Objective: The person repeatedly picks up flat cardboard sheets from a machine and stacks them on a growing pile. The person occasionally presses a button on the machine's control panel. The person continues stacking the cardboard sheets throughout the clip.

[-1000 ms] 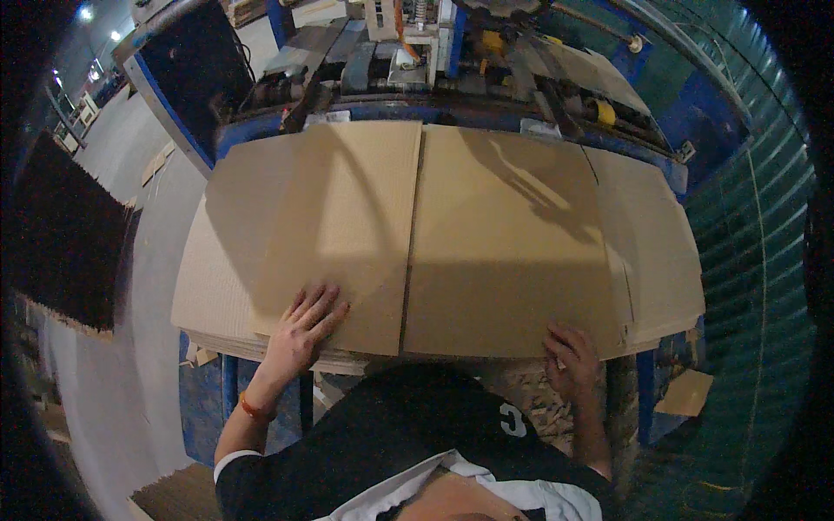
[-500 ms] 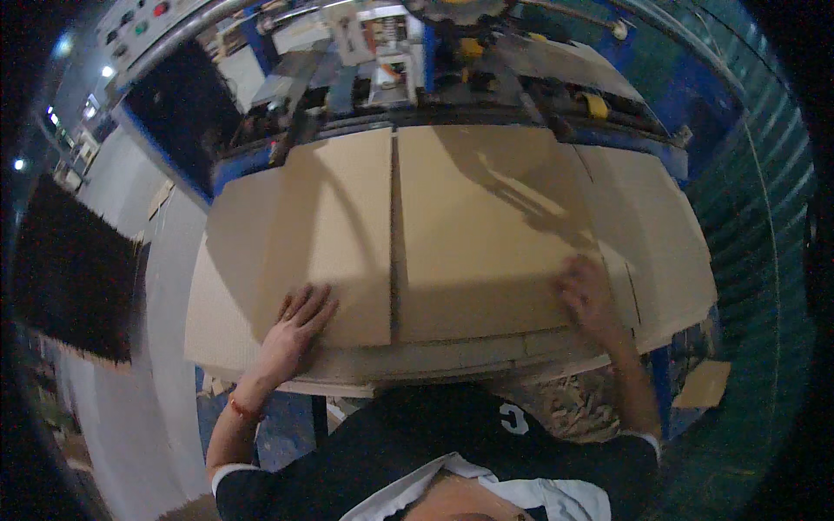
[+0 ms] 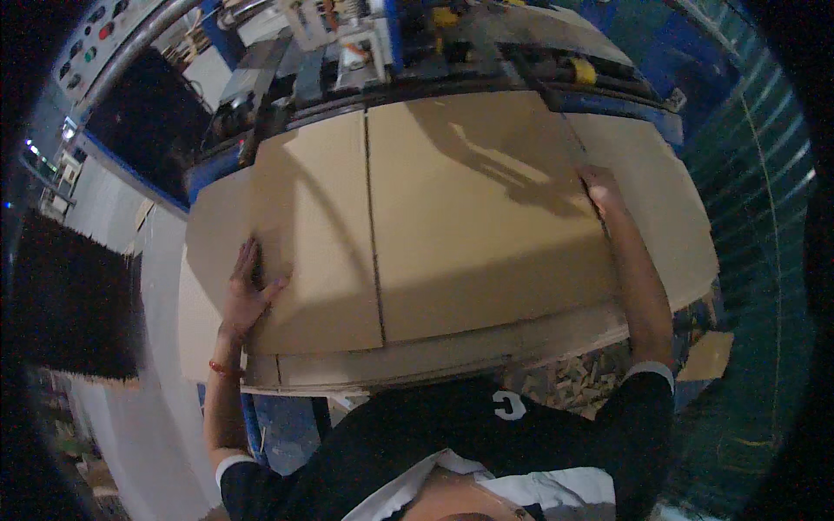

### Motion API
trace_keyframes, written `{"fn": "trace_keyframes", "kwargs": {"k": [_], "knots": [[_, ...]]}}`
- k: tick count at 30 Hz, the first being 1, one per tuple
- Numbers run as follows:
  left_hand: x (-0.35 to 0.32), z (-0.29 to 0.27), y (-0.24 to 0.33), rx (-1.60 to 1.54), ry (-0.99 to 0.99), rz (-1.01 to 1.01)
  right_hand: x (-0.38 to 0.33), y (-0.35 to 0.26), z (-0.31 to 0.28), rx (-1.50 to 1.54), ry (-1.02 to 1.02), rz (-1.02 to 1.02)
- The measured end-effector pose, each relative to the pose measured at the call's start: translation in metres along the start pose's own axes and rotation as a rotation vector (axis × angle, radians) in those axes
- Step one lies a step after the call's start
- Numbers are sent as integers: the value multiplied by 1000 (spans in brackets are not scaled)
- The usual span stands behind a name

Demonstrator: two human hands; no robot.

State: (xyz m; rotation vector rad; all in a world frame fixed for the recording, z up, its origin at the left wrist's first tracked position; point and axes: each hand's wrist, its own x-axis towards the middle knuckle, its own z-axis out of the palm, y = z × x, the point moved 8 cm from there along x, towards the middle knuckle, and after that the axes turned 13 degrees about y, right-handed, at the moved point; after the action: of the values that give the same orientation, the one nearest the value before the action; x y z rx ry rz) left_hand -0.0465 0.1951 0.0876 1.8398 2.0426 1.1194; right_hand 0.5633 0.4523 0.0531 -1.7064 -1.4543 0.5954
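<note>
A tan cardboard sheet [image 3: 486,252] lies in front of me, split by a dark slot running away from me. It rests on a stack of wider cardboard sheets [image 3: 665,208]. My left hand [image 3: 248,288] is at the sheet's left edge, fingers stretched out and thumb apart, against the board. At the far part of the right edge, my right hand [image 3: 601,187] has its fingers curled over the board; their undersides are hidden. The sheet's far edge meets the front of a blue and black machine [image 3: 452,82].
A control panel [image 3: 95,43] with coloured buttons stands at the far left. Cardboard scraps [image 3: 573,382] are piled below the stack's near edge, and a loose cardboard piece [image 3: 705,356] lies at right. A green corrugated wall [image 3: 756,286] borders the right side.
Both hands have moved away from me and outward to the sheet's side edges. My right hand has closed on the right edge. The view has shifted slightly.
</note>
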Motion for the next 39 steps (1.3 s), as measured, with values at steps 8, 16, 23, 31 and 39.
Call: {"fn": "trace_keyframes", "kwargs": {"k": [8, 16, 23, 31, 39], "knots": [[6, -1, 11, 163, -7, 55, -20, -23, -5, -464, 319, -405], [6, -4, 24, 180, -4, 64, -29, -56, -1, -642, 147, -304], [-69, 11, 110, 223, -156, 316, -190, -89, -32, -680, -255, -651], [-16, 19, 83, 261, 29, 275, -138, -74, 12, -716, -438, -587], [118, 64, 77, 668, 339, 244, -35, -106, 68, -638, -220, -644]]}}
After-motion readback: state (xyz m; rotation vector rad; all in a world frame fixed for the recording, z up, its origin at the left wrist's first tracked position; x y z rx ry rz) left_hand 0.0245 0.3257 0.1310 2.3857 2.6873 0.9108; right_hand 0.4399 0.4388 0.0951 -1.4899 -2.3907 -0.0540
